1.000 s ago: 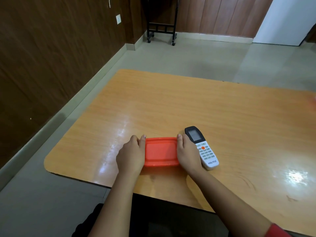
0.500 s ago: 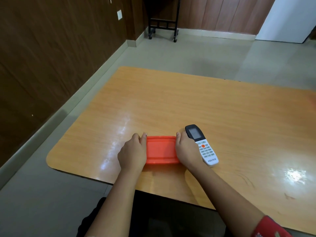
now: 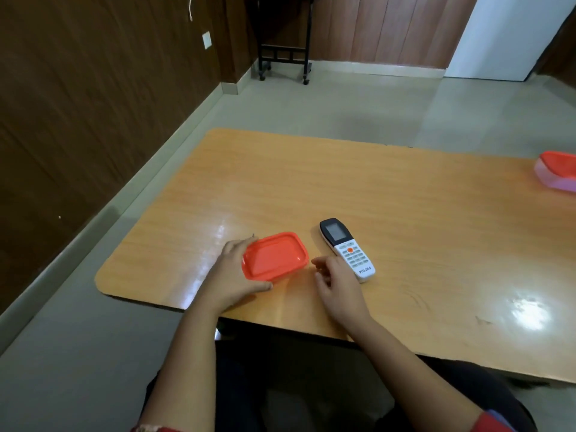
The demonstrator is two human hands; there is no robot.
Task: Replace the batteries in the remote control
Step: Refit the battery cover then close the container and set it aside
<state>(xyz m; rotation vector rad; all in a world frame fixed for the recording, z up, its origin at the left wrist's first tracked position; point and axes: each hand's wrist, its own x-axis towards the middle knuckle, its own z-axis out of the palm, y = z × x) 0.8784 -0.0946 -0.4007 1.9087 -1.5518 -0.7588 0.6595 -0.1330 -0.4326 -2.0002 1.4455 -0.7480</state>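
Note:
A white and black remote control (image 3: 346, 249) lies face up on the wooden table (image 3: 405, 213), its buttons and screen showing. To its left sits a small orange-lidded box (image 3: 274, 256), turned at an angle. My left hand (image 3: 235, 272) grips the box's left end, thumb along its near edge. Between box and remote, my right hand (image 3: 338, 283) hovers with fingers loosely curled and apart, holding nothing. No batteries are visible.
A second orange-lidded container (image 3: 558, 174) stands at the table's far right edge. A black wheeled stand (image 3: 283, 57) is by the back wall. The table's near edge runs just in front of my lap.
My right hand has let go of the orange box and drawn back towards the remote. My left hand has turned the box at an angle. The view has shifted and now takes in the far container.

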